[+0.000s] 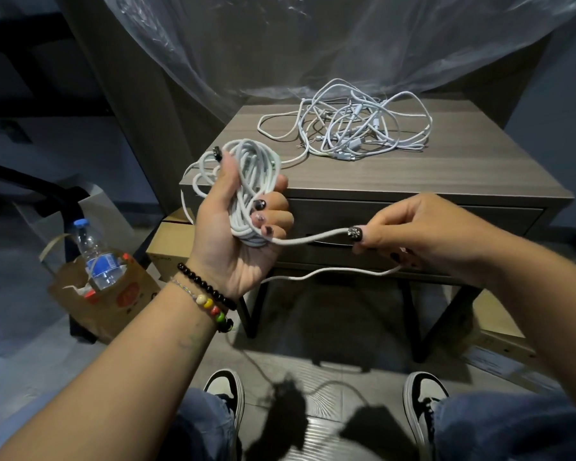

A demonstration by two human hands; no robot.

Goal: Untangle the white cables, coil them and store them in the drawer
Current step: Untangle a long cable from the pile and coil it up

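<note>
A coiled white cable (246, 191) sits bunched in the left hand (233, 224), whose grip is clenched around the loops, palm up, in front of the bench (446, 168). One free strand runs from the coil to the right hand (419, 234), where the grip pinches it between thumb and fingertips; the strand then sags back beneath both hands. A second heap, a tangle of white cables (350, 124), lies loose on the wood-grain top of the bench, toward its rear edge and well apart from the hands; how many cables it holds cannot be told. The one drawer (413, 221) in the bench front is closed, just behind the hands. Clear plastic sheeting (313, 41) hangs behind the bench. On the grey tiled floor to the left stands one brown paper bag (103, 294) holding one water bottle (94, 254), with a cardboard box (170, 241) beside it. Two beaded bracelets (210, 297) circle the left wrist, and two black-and-white shoes (226, 390) show at the bottom edge.
</note>
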